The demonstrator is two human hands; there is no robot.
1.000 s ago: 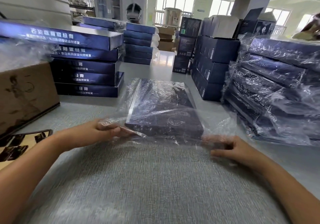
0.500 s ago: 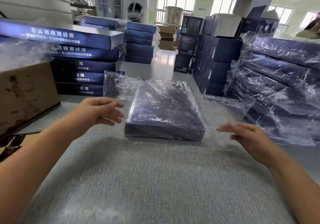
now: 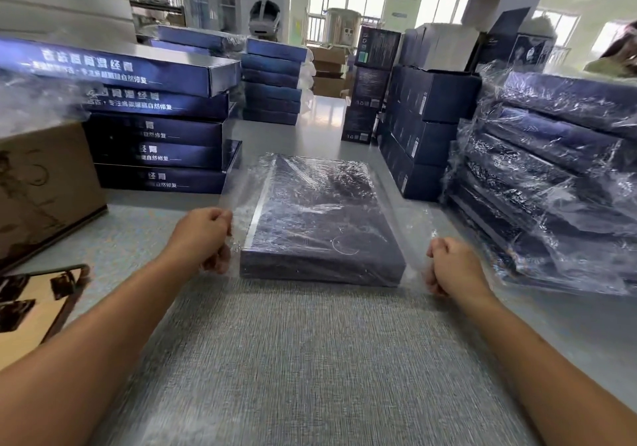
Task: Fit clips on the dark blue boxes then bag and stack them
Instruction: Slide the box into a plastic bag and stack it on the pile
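Since half a second ago, we have closed both hands on the clear bag's [image 3: 306,183] loose film: our left hand [image 3: 203,239] pinches its left edge, our right hand [image 3: 451,266] its right. Inside it, the dark blue box [image 3: 320,228] lies flat on the worktop [image 3: 310,359], centre frame. At upper left, the stacked blue boxes [image 3: 155,128] carry white Chinese lettering, mirrored and blurred; we cannot read it.

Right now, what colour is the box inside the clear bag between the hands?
Dark navy blue box, faint circular mark on its lid; head view.
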